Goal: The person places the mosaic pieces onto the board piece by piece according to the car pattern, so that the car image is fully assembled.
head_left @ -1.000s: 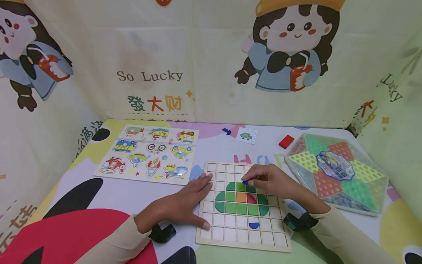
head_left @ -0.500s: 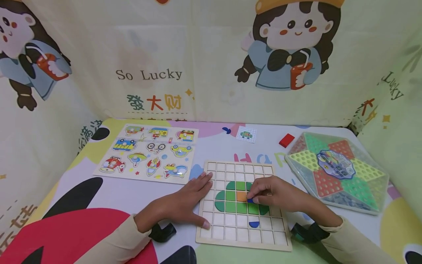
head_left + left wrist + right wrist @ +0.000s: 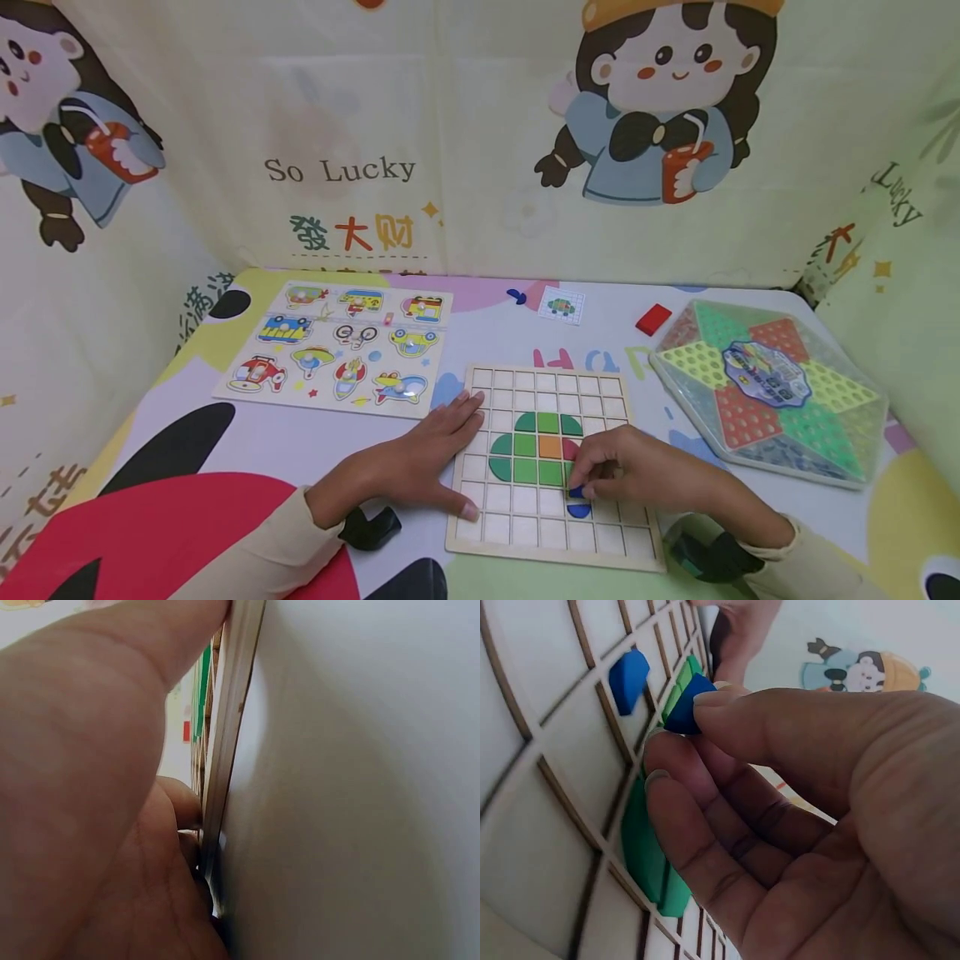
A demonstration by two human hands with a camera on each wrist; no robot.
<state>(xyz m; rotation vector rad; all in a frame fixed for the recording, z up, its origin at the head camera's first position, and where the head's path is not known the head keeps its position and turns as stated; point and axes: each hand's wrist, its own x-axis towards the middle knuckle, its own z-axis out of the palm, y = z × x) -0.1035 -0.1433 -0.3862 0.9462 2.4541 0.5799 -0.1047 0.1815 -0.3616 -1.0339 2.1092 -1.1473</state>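
A wooden grid board [image 3: 551, 557] lies in front of me, with green pieces [image 3: 525, 472], an orange square [image 3: 550, 447] and a red piece [image 3: 570, 450] set in its middle cells. My left hand [image 3: 416, 462], fingers spread, rests along the board's left edge. Thumb and fingers of my right hand [image 3: 637, 471] pinch a small blue piece [image 3: 686, 709] close over the board, just below the green rows. Right by it, a blue half-round piece [image 3: 578, 510] sits in a cell. The right hand covers some cells at the right in the head view.
A vehicle puzzle board [image 3: 337, 350] lies back left. Toward the rear are loose blue pieces [image 3: 516, 296], a small card [image 3: 561, 306] with a gridded turtle-like picture, and a red block [image 3: 653, 319]. A clear-lidded, star-patterned box [image 3: 767, 392] stands on the right.
My right hand has moved toward me with the blue piece, from the top of the green shape to just below it. The left hand has stayed put.
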